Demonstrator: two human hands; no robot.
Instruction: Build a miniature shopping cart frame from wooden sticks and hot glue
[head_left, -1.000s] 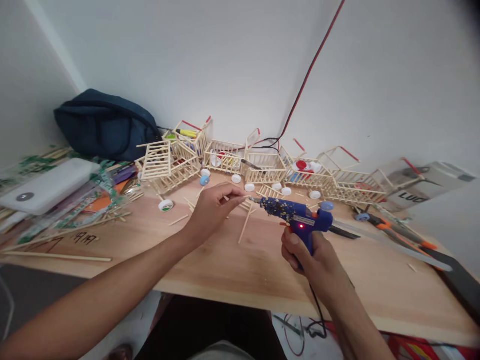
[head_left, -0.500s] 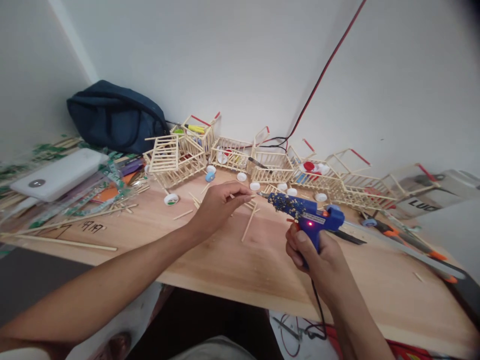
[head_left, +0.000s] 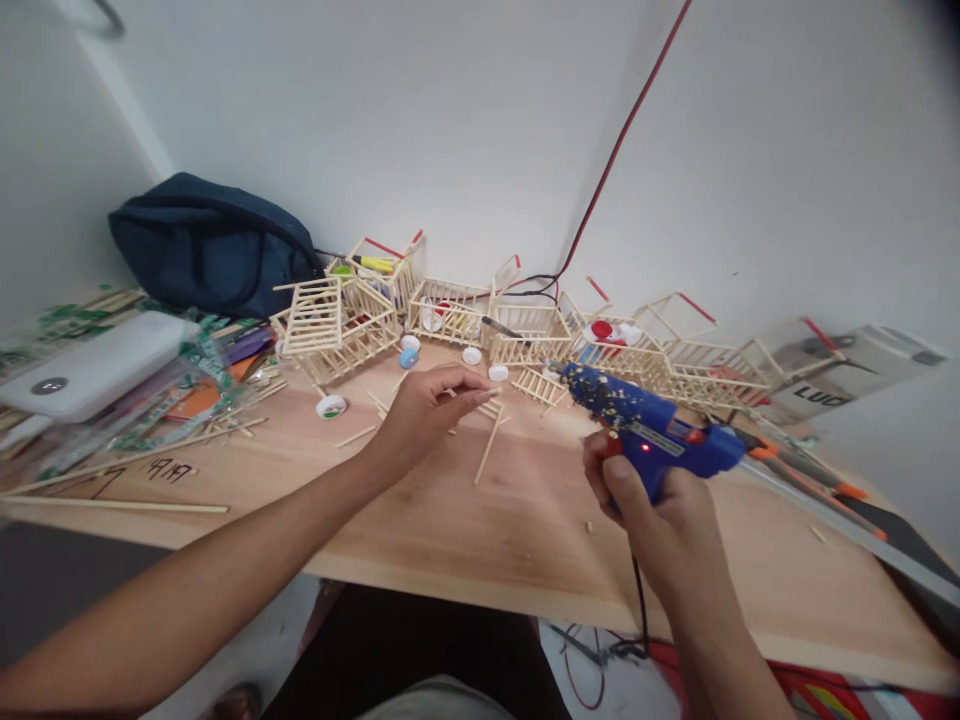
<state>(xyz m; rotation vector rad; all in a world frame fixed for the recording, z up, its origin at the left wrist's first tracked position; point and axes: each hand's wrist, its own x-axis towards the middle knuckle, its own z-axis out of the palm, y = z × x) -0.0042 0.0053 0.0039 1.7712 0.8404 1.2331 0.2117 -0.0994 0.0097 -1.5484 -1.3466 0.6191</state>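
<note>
My right hand (head_left: 660, 510) is wrapped round the handle of a blue hot glue gun (head_left: 637, 415), whose small red light is lit. Its body is speckled with pale and dark flecks, and the nozzle points up and left. A long clear glue stick (head_left: 847, 520) trails from the gun's rear. My left hand (head_left: 435, 410) is closed in a pinch over the table, with a tiny pale bit at the fingertips, too small to make out. Below it lie thin wooden sticks (head_left: 488, 450). Behind the hands, a flat slatted stick panel (head_left: 541, 388) rests near white bottle caps (head_left: 498, 373).
Several small stick-built carts (head_left: 525, 335) with red handles line the wall. At left are a dark blue bag (head_left: 214, 245), a white power bank (head_left: 97, 365) and bundled sticks. Orange-handled pliers (head_left: 817, 470) lie at right on the wooden table (head_left: 465, 540). The gun's cord hangs over the front edge.
The glue gun has moved right, away from my left fingertips, and its nozzle has tipped upward. My left hand stays pinched in nearly the same place. The view has shifted slightly.
</note>
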